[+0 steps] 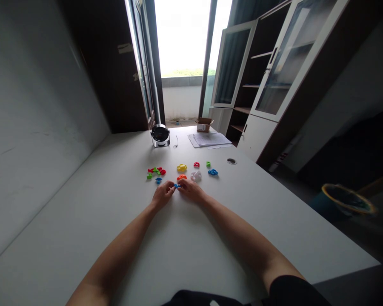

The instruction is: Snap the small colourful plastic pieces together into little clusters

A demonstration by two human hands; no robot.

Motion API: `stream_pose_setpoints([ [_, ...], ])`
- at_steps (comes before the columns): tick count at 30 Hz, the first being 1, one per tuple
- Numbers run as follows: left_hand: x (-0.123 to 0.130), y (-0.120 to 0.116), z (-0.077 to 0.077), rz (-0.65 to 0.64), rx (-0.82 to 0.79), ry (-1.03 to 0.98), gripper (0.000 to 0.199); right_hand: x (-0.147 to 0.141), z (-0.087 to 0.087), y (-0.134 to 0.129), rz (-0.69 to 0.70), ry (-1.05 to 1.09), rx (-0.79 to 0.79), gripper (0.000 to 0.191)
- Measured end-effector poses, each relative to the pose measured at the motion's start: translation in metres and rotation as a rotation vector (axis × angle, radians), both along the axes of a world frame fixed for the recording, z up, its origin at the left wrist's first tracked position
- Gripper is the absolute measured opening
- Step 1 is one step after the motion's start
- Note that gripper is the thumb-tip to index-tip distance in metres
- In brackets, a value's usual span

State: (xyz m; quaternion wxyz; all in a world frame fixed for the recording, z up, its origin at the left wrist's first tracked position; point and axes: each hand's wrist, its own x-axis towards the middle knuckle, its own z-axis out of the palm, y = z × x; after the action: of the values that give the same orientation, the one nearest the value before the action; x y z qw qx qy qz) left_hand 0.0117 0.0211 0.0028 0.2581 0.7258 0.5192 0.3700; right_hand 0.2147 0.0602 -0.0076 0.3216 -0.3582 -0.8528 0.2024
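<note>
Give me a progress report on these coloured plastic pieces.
Looks done: the red and green pieces sit bunched together. In hand: the small blue piece is at the fingertips of the left hand and right hand. Left: the yellow piece, orange piece and white piece lie apart on the white table.

Plastic pieces (181, 168) on desk (115, 204); papers (209, 139), cardboard box (204, 125) behind.

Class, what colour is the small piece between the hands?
The small plastic piece is blue, clearest in the head view, between left hand and right hand.

Left hand (162, 195) and right hand (191, 190) angled inward, fingertips (171, 184) almost touching
</note>
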Motion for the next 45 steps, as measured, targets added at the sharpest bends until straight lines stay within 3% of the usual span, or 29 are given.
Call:
stream_pose_setpoints([
  [6,-0.002,0.002,-0.002,0.026,-0.001,0.017,0.022,-0.002,-0.003,0.0,0.017,-0.001,0.068,0.007],
  [17,-0.004,0.008,-0.015,-0.018,-0.027,-0.136,0.022,-0.002,-0.002,-0.002,0.056,-0.027,0.121,0.023],
  [34,-0.003,0.006,-0.011,-0.027,-0.018,-0.093,0.022,0.0,0.002,-0.003,0.073,-0.057,0.13,0.002],
  [45,-0.002,0.004,-0.009,-0.038,-0.012,-0.053,0.023,0.0,-0.002,0.001,0.033,-0.087,0.119,0.021],
])
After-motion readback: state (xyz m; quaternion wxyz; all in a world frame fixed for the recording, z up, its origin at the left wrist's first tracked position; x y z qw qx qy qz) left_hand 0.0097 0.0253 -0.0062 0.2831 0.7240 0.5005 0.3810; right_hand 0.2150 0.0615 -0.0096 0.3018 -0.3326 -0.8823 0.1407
